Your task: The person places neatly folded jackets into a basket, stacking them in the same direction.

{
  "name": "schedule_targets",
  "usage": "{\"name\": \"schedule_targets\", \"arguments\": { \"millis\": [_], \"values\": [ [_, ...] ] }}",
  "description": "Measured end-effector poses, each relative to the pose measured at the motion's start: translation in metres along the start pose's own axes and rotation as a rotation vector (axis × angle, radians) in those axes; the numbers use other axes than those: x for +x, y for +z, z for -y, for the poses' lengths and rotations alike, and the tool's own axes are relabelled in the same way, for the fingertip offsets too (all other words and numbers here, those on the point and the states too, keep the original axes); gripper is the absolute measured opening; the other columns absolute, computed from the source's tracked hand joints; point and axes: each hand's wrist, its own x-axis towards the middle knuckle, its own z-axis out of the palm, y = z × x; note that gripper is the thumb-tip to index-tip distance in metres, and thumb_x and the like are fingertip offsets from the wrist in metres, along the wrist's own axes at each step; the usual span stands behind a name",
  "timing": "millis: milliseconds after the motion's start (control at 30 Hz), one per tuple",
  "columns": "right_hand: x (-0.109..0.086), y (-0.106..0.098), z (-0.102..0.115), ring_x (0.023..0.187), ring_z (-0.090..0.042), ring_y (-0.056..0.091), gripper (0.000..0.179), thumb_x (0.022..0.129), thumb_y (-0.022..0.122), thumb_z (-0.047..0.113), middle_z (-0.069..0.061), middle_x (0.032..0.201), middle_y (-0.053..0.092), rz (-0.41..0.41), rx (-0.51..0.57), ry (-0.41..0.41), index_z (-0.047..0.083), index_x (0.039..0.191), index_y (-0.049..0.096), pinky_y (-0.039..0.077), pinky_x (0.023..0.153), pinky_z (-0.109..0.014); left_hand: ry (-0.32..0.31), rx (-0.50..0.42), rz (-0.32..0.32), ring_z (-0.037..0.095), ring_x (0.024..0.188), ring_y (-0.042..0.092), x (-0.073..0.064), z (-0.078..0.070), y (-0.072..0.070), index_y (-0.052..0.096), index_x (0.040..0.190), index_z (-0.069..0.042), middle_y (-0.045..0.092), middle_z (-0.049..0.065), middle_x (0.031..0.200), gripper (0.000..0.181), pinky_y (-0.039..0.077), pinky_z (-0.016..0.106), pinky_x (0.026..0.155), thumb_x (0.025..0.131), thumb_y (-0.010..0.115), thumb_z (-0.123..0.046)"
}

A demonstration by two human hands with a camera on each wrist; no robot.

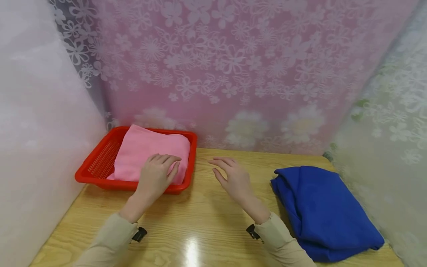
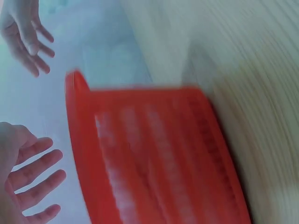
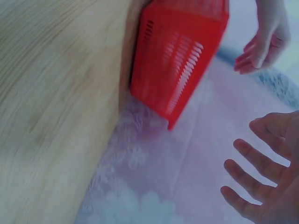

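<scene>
A red plastic basket (image 1: pixel 100 163) with slotted walls stands at the left of the table, holding a folded pink cloth (image 1: pixel 150 148). My left hand (image 1: pixel 156 173) hovers over the basket's near right part, its fingers spread and holding nothing; in the left wrist view the basket's wall (image 2: pixel 154 154) fills the middle. To the right of the basket, my right hand (image 1: pixel 235 180) is held above the table, fingers apart and nothing in them. A folded blue cloth (image 1: pixel 327 211) lies at the table's right side, apart from both hands.
The wooden table (image 1: pixel 213 207) has pale floral curtains around it: a pink one (image 1: pixel 233 74) behind, a whitish one (image 1: pixel 40 111) at left and another (image 1: pixel 393 141) at right. Both sleeves carry a black buckle near the wrist.
</scene>
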Motion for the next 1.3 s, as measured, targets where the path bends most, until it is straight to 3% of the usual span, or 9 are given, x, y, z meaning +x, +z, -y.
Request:
{"name": "schedule_targets", "arguments": {
  "millis": [133, 300, 467, 733, 867, 1000, 1167, 1300],
  "values": [
    [-0.013, -0.027, -0.01, 0.112, -0.029, 0.066, 0.03, 0.093, 0.075, 0.015, -0.007, 0.125, 0.07, 0.005, -0.018, 0.061, 0.016, 0.123, 0.073, 0.058, 0.068, -0.038, 0.024, -0.032, 0.008, 0.026, 0.095, 0.07, 0.008, -0.026, 0.018, 0.077, 0.101, -0.009, 0.076, 0.006, 0.097, 0.013, 0.052, 0.048, 0.095, 0.09, 0.076, -0.014],
    [-0.031, -0.065, -0.03, 0.114, -0.034, 0.064, 0.033, 0.093, 0.075, 0.014, -0.011, 0.126, 0.068, -0.01, -0.06, 0.109, 0.014, 0.126, 0.072, 0.057, 0.079, -0.046, 0.07, -0.083, 0.021, 0.024, 0.096, 0.069, 0.019, -0.057, 0.041, 0.077, 0.104, -0.011, 0.075, 0.003, 0.099, 0.013, 0.053, 0.045, 0.094, 0.091, 0.075, -0.014],
    [-0.054, -0.102, -0.06, 0.111, -0.038, 0.062, 0.037, 0.09, 0.077, 0.01, -0.012, 0.124, 0.069, -0.06, -0.145, 0.146, 0.012, 0.127, 0.071, 0.054, 0.079, -0.053, 0.087, -0.135, 0.043, 0.022, 0.098, 0.069, 0.025, -0.082, 0.058, 0.077, 0.104, -0.014, 0.075, 0.0, 0.1, 0.012, 0.052, 0.043, 0.095, 0.094, 0.073, -0.017],
    [-0.099, -0.158, -0.11, 0.106, -0.044, 0.06, 0.039, 0.086, 0.078, 0.003, -0.019, 0.122, 0.068, -0.095, -0.238, 0.249, 0.008, 0.124, 0.071, 0.05, 0.074, -0.06, 0.084, -0.166, 0.135, 0.02, 0.103, 0.067, 0.037, -0.12, 0.079, 0.075, 0.11, -0.017, 0.074, -0.002, 0.105, 0.015, 0.05, 0.04, 0.1, 0.099, 0.067, -0.024],
    [-0.118, -0.178, -0.141, 0.105, -0.048, 0.06, 0.038, 0.086, 0.076, -0.001, -0.024, 0.12, 0.066, -0.091, -0.23, 0.281, 0.004, 0.123, 0.07, 0.047, 0.079, -0.062, 0.087, -0.181, 0.184, 0.018, 0.108, 0.066, 0.047, -0.141, 0.085, 0.074, 0.115, -0.018, 0.073, -0.004, 0.112, 0.019, 0.048, 0.038, 0.103, 0.1, 0.066, -0.026],
    [-0.136, -0.196, -0.18, 0.11, -0.053, 0.057, 0.033, 0.092, 0.071, 0.002, -0.03, 0.123, 0.063, -0.038, -0.209, 0.327, 0.0, 0.126, 0.067, 0.044, 0.085, -0.065, 0.098, -0.169, 0.214, 0.015, 0.114, 0.064, 0.055, -0.163, 0.094, 0.07, 0.122, -0.02, 0.071, -0.005, 0.12, 0.024, 0.047, 0.036, 0.104, 0.101, 0.064, -0.031],
    [-0.166, -0.219, -0.22, 0.108, -0.057, 0.054, 0.041, 0.096, 0.07, 0.012, -0.035, 0.127, 0.057, 0.117, -0.255, 0.379, 0.001, 0.134, 0.061, 0.043, 0.08, -0.066, 0.118, -0.193, 0.236, 0.016, 0.122, 0.061, 0.056, -0.194, 0.11, 0.066, 0.131, -0.019, 0.067, -0.003, 0.13, 0.034, 0.046, 0.034, 0.107, 0.102, 0.061, -0.037],
    [-0.189, -0.231, -0.238, 0.101, -0.059, 0.057, 0.049, 0.095, 0.072, 0.017, -0.039, 0.125, 0.055, 0.252, -0.28, 0.402, -0.002, 0.137, 0.057, 0.047, 0.074, -0.066, 0.129, -0.213, 0.324, 0.018, 0.132, 0.055, 0.055, -0.222, 0.12, 0.061, 0.139, -0.02, 0.06, -0.001, 0.142, 0.043, 0.042, 0.035, 0.111, 0.104, 0.054, -0.045]
  ]
}}
